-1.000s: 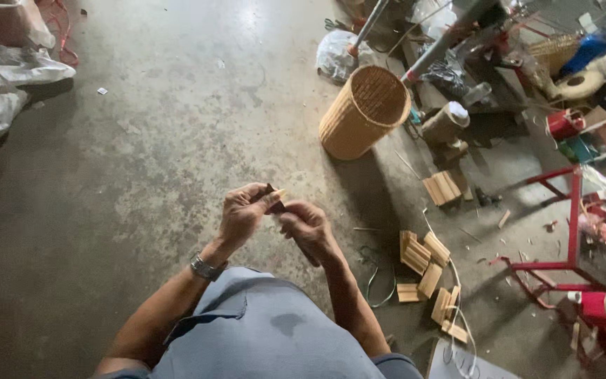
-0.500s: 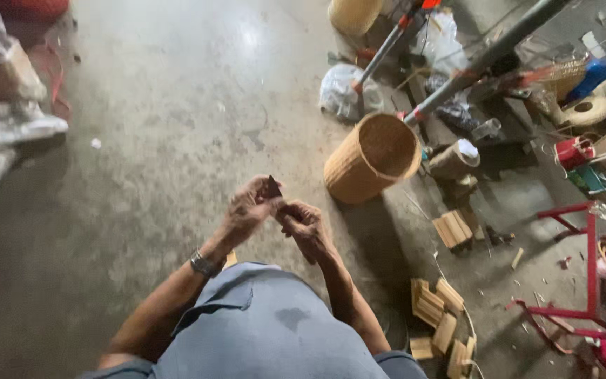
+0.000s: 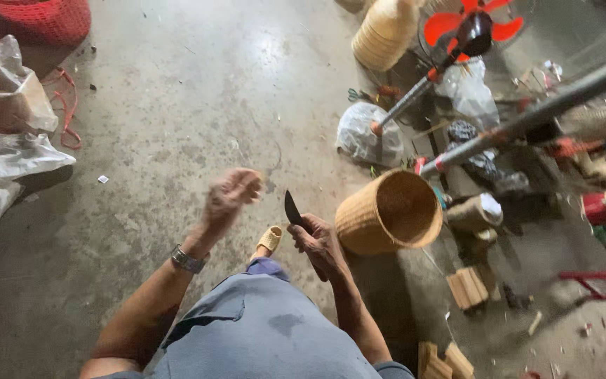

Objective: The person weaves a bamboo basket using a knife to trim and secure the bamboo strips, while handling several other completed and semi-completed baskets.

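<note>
Dark steel is showing above the right hand [image 3: 319, 242], which is gripping a short knife [image 3: 292, 208] by its handle with the blade pointing up and away from the body, likely for safety. The left hand [image 3: 229, 196] is hovering raised and motion-blurred, fingers curled; whether it is holding anything cannot be told. A woven bamboo basket [image 3: 387, 212] is lying tipped just right of the knife, mouth within easy reach.
</note>
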